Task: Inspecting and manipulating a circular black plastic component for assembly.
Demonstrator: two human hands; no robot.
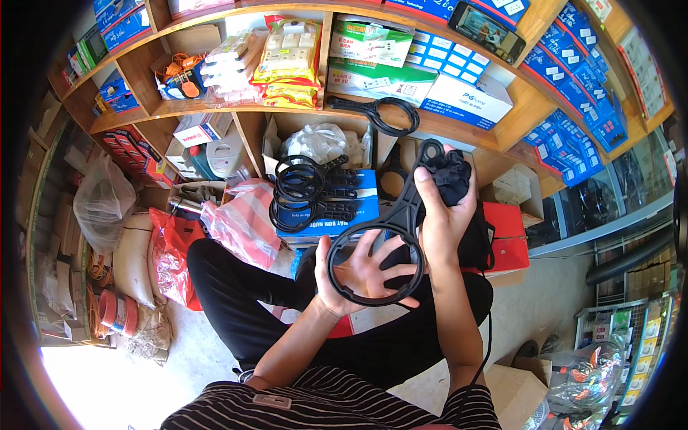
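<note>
A black plastic filter wrench (406, 208), a large ring on a ribbed handle, is held up in front of me, ring end lower. My right hand (441, 226) is closed around its handle side, with a bunched black cloth (453, 180) in the same grip. Behind the ring, my left hand (352, 278) has its palm up and fingers spread, showing through the opening; its thumb lies by the ring's left rim. Several similar black wrenches (335, 210) are piled on a blue box (368, 188) ahead. Another wrench (358, 107) rests at the shelf edge.
Wooden shelves (215, 111) with boxes and packaged power strips (288, 54) curve across the far side. A phone (487, 32) leans at the top. Red box (505, 236) stands right of my knee; bags (172, 251) and a sack (132, 269) are left.
</note>
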